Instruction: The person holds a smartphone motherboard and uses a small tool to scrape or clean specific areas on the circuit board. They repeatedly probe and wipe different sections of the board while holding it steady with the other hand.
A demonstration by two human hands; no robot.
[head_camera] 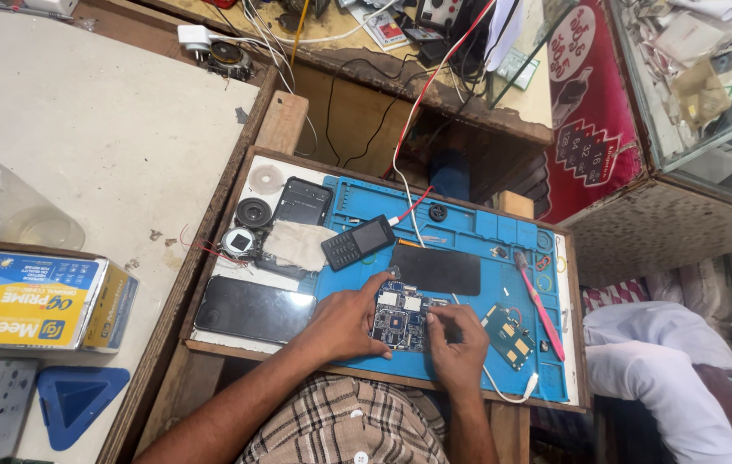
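I see the fingers (364,302) of my left hand (344,325) closed on the left edge of the flat blue rectangular circuit board (400,316), pinning it to the blue rubber mat (469,232). My right hand (459,339) curls narrow at its right edge. Both wrists angle inward over the wooden table (211,351).

Small phone repair shop, cramped counter setup. Evidence: blue repair mat (469,232) in wooden tray, bare circuit boards (400,316), keypad phone (357,241), smartphones (254,309), loose speakers (253,211), tangled wires (400,103) behind bench. Glass display case (710,77) at right, stuffed with packets. Boxed stock (35,296) on side counter.
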